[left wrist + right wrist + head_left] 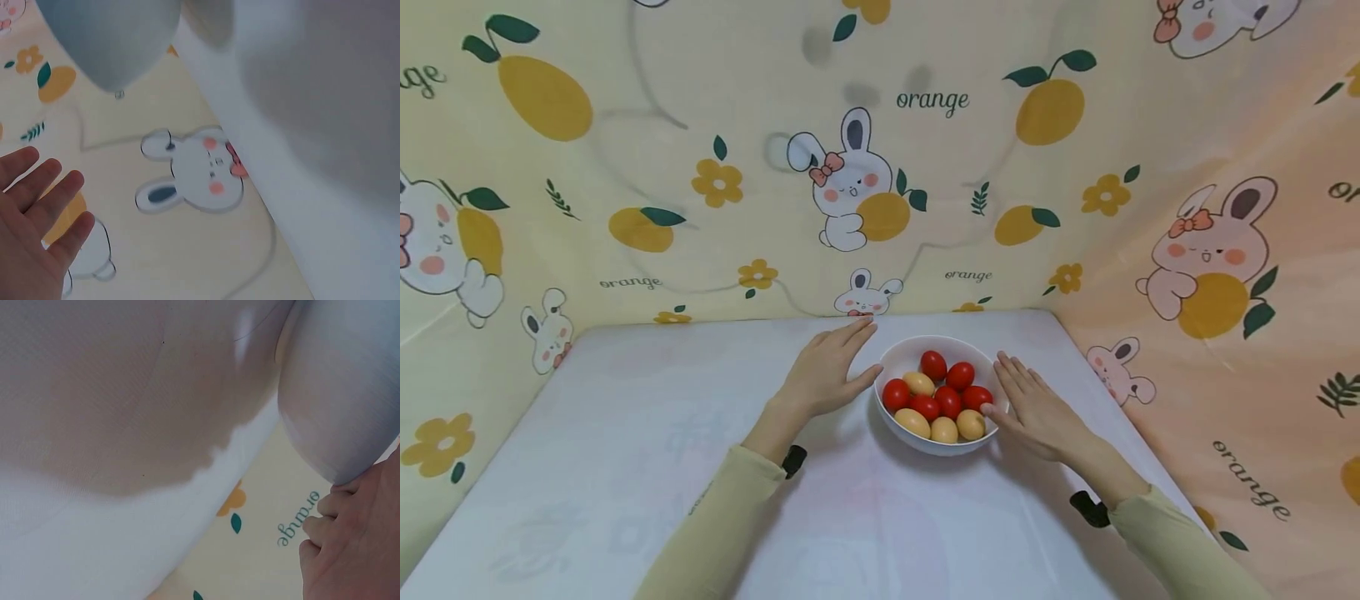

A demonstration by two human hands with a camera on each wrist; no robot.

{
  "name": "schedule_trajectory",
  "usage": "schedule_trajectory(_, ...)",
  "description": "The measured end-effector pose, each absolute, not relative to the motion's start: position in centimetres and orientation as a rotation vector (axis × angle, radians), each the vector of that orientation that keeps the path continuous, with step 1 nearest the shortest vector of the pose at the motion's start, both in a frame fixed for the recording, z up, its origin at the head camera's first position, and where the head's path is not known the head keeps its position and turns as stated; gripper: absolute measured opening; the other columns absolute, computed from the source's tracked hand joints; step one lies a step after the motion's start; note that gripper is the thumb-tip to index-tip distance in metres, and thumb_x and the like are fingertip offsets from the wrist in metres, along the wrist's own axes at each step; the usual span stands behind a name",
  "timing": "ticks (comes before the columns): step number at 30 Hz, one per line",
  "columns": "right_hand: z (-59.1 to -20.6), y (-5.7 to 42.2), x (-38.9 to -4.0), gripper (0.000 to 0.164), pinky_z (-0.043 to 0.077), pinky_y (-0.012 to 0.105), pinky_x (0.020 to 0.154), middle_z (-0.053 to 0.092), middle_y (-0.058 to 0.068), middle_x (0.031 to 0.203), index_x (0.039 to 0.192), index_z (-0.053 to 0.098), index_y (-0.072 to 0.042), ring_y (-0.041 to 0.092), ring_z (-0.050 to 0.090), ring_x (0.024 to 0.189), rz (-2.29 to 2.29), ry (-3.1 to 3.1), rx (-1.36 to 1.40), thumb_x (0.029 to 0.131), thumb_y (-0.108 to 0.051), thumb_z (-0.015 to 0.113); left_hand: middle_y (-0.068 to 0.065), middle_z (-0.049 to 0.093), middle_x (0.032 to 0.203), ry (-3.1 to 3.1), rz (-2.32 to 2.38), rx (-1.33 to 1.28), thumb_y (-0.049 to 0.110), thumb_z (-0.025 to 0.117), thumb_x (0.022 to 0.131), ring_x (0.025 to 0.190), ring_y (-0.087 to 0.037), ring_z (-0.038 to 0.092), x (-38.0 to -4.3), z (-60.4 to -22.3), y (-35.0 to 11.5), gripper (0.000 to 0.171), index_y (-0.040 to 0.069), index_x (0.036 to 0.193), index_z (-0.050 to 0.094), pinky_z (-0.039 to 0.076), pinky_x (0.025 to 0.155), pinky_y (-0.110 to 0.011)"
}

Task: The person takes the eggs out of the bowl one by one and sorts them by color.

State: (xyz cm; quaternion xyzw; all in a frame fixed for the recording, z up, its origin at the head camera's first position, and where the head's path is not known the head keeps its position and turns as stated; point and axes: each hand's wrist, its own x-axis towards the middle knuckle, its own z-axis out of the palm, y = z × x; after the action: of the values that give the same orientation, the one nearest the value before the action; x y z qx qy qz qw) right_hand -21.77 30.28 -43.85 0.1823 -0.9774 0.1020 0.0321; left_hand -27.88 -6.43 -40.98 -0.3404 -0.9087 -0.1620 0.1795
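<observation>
A white bowl [936, 450] stands toward the back right of the table in the head view. It holds several smooth red oval things [948, 402] like small tomatoes and several pale yellow ones [912, 422]. To its left is my left hand [827, 371], fingers extended and thumb tip close to the rim; in the left wrist view these fingers [59, 200] are spread, apart from the bowl [115, 44]. My right hand [1037, 412] lies along the bowl's right side with straight fingers, thumb at the rim. The right wrist view shows that hand [356, 531] against the bowl's wall [337, 387].
A white cloth covers the table [625, 433]. Behind it and along the right side hangs a yellowish curtain [737, 100] printed with rabbits, oranges and flowers. Dark wrist cameras sit at my left cuff [793, 461] and right cuff [1089, 509].
</observation>
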Motion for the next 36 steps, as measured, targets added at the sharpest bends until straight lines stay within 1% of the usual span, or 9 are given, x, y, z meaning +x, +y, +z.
schedule_trajectory(8, -43.9, 30.4, -21.7, 0.084, 0.015, 0.06, 0.125, 0.014, 0.021, 0.172, 0.162, 0.023, 0.005, 0.045, 0.014, 0.157, 0.333, -3.004, 0.573, 0.106, -0.054, 0.046, -0.007, 0.045, 0.161, -2.633, -0.441, -1.067, 0.048, 0.055, 0.103, 0.146, -0.026, 0.045, -28.6, -40.9, -2.6, 0.066, 0.011, 0.157, 0.046, 0.04, 0.117, -0.049)
schedule_trajectory(13, -44.1, 30.3, -21.7, 0.084, 0.014, 0.059, 0.126, 0.014, 0.021, 0.172, 0.162, 0.023, 0.005, 0.044, 0.014, 0.157, 0.342, -3.002, 0.572, 0.107, -0.054, 0.046, -0.006, 0.049, 0.158, -2.706, -0.409, -1.114, 0.049, 0.055, 0.103, 0.143, -0.025, 0.048, -29.1, -41.5, -0.5, 0.064, 0.013, 0.156, 0.047, 0.042, 0.115, -0.048)
schedule_trajectory(16, -44.2, 30.3, -21.8, 0.084, 0.014, 0.059, 0.126, 0.015, 0.021, 0.172, 0.162, 0.023, 0.005, 0.044, 0.014, 0.157, 0.34, -3.001, 0.572, 0.107, -0.055, 0.046, -0.006, 0.053, 0.154, -2.724, -0.374, -1.141, 0.049, 0.056, 0.103, 0.14, -0.024, 0.051, -29.5, -41.8, 0.6, 0.063, 0.012, 0.154, 0.049, 0.044, 0.114, -0.046)
schedule_trajectory(22, -44.1, 30.4, -21.7, 0.084, 0.014, 0.059, 0.126, 0.015, 0.02, 0.172, 0.162, 0.023, 0.005, 0.044, 0.015, 0.157, 0.341, -2.998, 0.558, 0.107, -0.054, 0.046, -0.009, 0.059, 0.144, -2.734, -0.261, -1.169, 0.046, 0.058, 0.103, 0.129, -0.024, 0.057, -30.5, -41.8, 2.9, 0.059, 0.008, 0.149, 0.055, 0.048, 0.109, -0.041)
schedule_trajectory(26, -44.1, 30.3, -21.7, 0.083, 0.015, 0.059, 0.126, 0.016, 0.021, 0.171, 0.161, 0.024, 0.005, 0.045, 0.016, 0.157, 0.344, -2.993, 0.564, 0.107, -0.054, 0.046, -0.009, 0.061, 0.135, -2.769, -0.217, -1.183, 0.042, 0.06, 0.103, 0.111, -0.025, 0.064, -30.9, -41.8, 4.0, 0.054, 0.008, 0.145, 0.058, 0.054, 0.1, -0.038)
schedule_trajectory(29, -44.0, 30.3, -21.6, 0.083, 0.015, 0.06, 0.125, 0.017, 0.022, 0.171, 0.161, 0.025, 0.006, 0.045, 0.017, 0.156, 0.357, -2.99, 0.567, 0.106, -0.053, 0.047, -0.009, 0.061, 0.128, -2.798, -0.192, -1.19, 0.04, 0.063, 0.102, 0.1, -0.024, 0.065, -31.2, -41.9, 4.7, 0.05, 0.009, 0.14, 0.061, 0.057, 0.092, -0.035)
schedule_trajectory(32, -44.0, 30.3, -21.6, 0.083, 0.015, 0.059, 0.125, 0.017, 0.022, 0.171, 0.161, 0.025, 0.006, 0.045, 0.016, 0.156, 0.362, -2.993, 0.561, 0.106, -0.053, 0.047, -0.009, 0.059, 0.126, -2.816, -0.161, -1.182, 0.041, 0.066, 0.1, 0.097, -0.023, 0.064, -31.4, -42.0, 5.2, 0.047, 0.01, 0.136, 0.064, 0.058, 0.089, -0.033)
schedule_trajectory(36, -44.1, 30.4, -21.6, 0.083, 0.015, 0.058, 0.126, 0.016, 0.022, 0.171, 0.161, 0.024, 0.006, 0.044, 0.016, 0.157, 0.339, -2.996, 0.553, 0.107, -0.053, 0.046, -0.01, 0.058, 0.128, -2.828, -0.162, -1.154, 0.041, 0.069, 0.099, 0.1, -0.023, 0.065, -31.5, -42.1, 5.7, 0.048, 0.011, 0.136, 0.065, 0.058, 0.09, -0.034)
